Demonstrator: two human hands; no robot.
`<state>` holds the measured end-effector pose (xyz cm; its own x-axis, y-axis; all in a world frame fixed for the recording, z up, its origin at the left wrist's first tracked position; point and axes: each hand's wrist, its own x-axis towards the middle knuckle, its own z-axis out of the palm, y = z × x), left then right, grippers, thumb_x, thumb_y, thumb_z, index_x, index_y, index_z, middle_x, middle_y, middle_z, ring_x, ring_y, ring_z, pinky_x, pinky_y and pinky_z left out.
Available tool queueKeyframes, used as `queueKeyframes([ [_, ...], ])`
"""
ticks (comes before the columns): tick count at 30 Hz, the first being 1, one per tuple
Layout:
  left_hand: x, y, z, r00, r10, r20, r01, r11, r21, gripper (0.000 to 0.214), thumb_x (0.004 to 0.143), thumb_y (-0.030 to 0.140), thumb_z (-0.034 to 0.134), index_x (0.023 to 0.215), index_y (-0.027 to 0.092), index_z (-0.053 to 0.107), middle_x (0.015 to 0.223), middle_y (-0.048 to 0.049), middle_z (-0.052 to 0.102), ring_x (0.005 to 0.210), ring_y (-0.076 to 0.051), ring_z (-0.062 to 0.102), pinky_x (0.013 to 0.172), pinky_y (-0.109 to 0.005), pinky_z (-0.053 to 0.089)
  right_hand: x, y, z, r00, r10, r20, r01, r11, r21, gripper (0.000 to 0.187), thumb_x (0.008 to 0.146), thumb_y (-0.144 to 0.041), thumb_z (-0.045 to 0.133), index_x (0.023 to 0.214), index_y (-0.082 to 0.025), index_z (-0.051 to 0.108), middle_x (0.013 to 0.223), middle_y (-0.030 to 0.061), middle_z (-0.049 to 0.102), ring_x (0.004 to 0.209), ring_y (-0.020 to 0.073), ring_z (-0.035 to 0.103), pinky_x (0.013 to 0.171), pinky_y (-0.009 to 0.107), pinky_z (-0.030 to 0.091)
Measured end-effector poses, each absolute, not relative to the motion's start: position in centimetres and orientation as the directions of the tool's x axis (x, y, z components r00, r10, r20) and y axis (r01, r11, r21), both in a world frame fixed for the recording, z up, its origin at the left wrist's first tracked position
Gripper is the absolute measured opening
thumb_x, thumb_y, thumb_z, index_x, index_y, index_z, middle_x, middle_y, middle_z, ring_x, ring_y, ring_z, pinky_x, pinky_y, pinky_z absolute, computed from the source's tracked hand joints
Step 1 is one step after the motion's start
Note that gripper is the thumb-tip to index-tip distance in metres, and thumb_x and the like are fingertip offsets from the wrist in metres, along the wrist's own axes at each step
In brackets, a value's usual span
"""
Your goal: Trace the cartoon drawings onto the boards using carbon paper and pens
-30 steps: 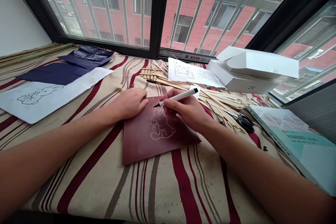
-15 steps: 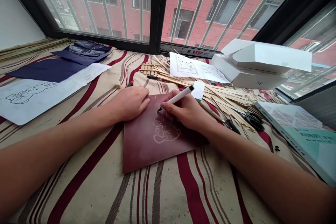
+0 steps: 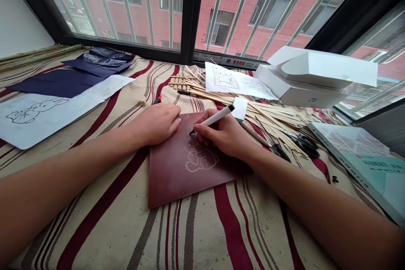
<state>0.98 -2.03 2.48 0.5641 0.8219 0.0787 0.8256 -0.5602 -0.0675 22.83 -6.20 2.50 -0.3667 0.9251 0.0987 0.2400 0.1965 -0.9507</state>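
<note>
My left hand (image 3: 156, 124) lies flat on the upper edge of a dark maroon sheet (image 3: 171, 181), pressing on it without gripping. My right hand (image 3: 223, 133) holds a white marker pen (image 3: 215, 116) with a black end. Its dark tip rests on the sheet just above a pale traced rabbit outline (image 3: 200, 156). My right hand hides the top of the outline.
Behind the sheet lie loose bamboo strips (image 3: 272, 116) and black-handled scissors (image 3: 305, 145). Left are blue carbon paper (image 3: 57, 83) and a rabbit drawing on white paper (image 3: 34, 114). A white box (image 3: 300, 88) and book (image 3: 357, 156) stand right, on striped cloth before a barred window.
The view has tilted slightly, shifting the scene in frame. The pen tip has moved a little down and right over the sheet. Between the last two frames, little has changed.
</note>
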Motion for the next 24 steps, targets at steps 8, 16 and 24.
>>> queueKeyframes([
  [8,1.12,-2.16,2.62,0.556,0.828,0.069,0.831,-0.553,-0.066,0.027,0.099,0.029,0.04,0.099,0.017,0.064,0.104,-0.0153,0.075,0.101,-0.033,0.072,0.092,-0.044,0.055,22.79,-6.26,2.55,-0.382,0.918,0.104,0.254,0.212,-0.943,0.024,0.086,-0.034,0.081,0.082,-0.02,0.062,0.065,-0.0026,0.068,0.057,0.013,0.059,0.057,0.028,0.047],
  [16,1.14,-2.16,2.7,0.557,0.828,0.072,0.831,-0.552,-0.07,0.026,0.099,0.029,0.041,0.097,0.018,0.064,0.102,-0.0148,0.075,0.101,-0.033,0.073,0.09,-0.043,0.055,22.66,-6.23,2.41,-0.344,0.931,0.122,0.27,0.223,-0.937,0.02,0.089,-0.031,0.077,0.081,-0.02,0.062,0.064,-0.0028,0.067,0.057,0.0129,0.059,0.056,0.027,0.047],
  [24,1.09,-2.08,2.5,0.564,0.823,0.07,0.825,-0.559,-0.077,0.026,0.099,0.029,0.04,0.098,0.018,0.063,0.103,-0.0146,0.075,0.102,-0.033,0.072,0.093,-0.044,0.055,22.78,-6.18,2.43,-0.366,0.922,0.123,0.26,0.228,-0.938,0.019,0.088,-0.029,0.077,0.082,-0.02,0.062,0.064,-0.003,0.067,0.057,0.0129,0.059,0.056,0.027,0.047],
])
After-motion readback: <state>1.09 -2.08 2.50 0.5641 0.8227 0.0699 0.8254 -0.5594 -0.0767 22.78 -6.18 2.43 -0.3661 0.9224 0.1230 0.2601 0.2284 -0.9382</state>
